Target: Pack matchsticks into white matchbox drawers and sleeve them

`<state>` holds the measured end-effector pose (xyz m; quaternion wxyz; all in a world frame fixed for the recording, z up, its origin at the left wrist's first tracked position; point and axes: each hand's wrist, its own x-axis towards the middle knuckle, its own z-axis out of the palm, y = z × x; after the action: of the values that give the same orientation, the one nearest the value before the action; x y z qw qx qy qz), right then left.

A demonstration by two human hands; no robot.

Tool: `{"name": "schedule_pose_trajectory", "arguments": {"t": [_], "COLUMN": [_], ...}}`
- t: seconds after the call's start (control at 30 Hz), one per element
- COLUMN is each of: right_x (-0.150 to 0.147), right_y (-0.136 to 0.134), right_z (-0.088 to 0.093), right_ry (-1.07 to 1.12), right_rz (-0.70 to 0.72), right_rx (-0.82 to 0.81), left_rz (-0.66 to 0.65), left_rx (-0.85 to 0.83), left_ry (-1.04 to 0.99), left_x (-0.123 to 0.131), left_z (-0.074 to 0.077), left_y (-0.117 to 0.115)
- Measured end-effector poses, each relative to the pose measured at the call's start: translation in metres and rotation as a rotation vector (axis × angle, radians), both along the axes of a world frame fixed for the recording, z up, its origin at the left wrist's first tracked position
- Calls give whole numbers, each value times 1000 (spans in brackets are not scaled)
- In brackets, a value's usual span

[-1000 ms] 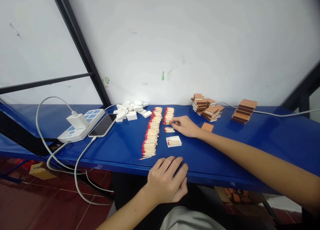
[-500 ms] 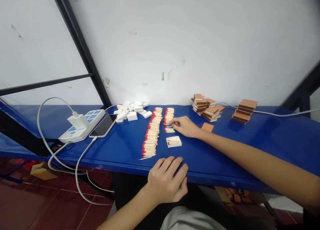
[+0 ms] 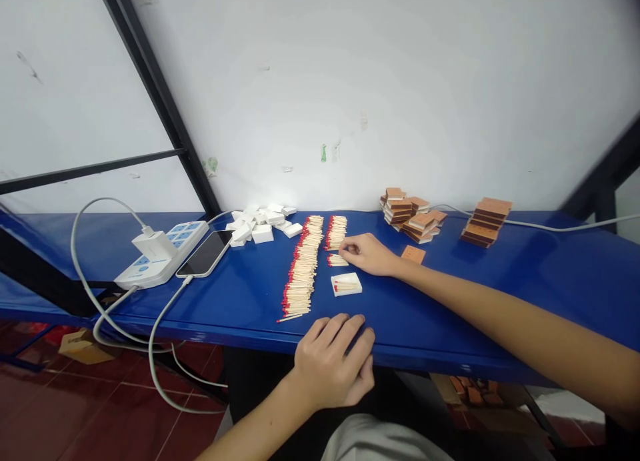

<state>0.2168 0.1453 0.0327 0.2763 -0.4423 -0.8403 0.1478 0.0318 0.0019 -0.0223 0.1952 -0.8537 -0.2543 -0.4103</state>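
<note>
My right hand (image 3: 367, 254) is pinched, thumb against forefinger, at the right edge of the shorter row of red-headed matches (image 3: 336, 233). Whatever is between its fingertips is too small to make out. Just below that row lies a small separate group of matches (image 3: 339, 260). Nearer to me, a white matchbox tray (image 3: 354, 279) holds a few matches. A longer row of matches (image 3: 302, 267) runs along the left. My left hand (image 3: 334, 361) rests at the table's front edge, fingers curled in a loose fist, nothing visible in it.
White matchbox trays (image 3: 263, 233) are heaped at the back left. Brown matchbox sleeves (image 3: 420, 224) and another stack (image 3: 487, 221) stand at the back right, with a single sleeve (image 3: 414, 254) near my right wrist. A phone (image 3: 205, 254), a power strip (image 3: 180, 237) and cables occupy the left.
My right hand's fingertips have closed more tightly together beside the small match group, having shifted only slightly. My left hand stays at the table edge.
</note>
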Motion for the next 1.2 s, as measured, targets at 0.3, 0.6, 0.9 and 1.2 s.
{"name": "schedule_pose_trajectory", "arguments": {"t": [0.3, 0.6, 0.9, 1.2], "right_x": [2, 3, 3, 8], "right_y": [1, 4, 0, -21], "right_z": [12, 15, 18, 33], "right_ry": [-60, -75, -121, -284], "right_rz": [88, 134, 137, 84], "right_rx": [-106, -149, -136, -108], "left_rz": [4, 3, -8, -14], "left_rx": [-6, -2, -3, -11], "left_ry": [2, -4, -8, -2], "left_x": [0, 0, 1, 0], "left_z": [0, 0, 0, -1], "left_y": [-1, 0, 0, 0]}}
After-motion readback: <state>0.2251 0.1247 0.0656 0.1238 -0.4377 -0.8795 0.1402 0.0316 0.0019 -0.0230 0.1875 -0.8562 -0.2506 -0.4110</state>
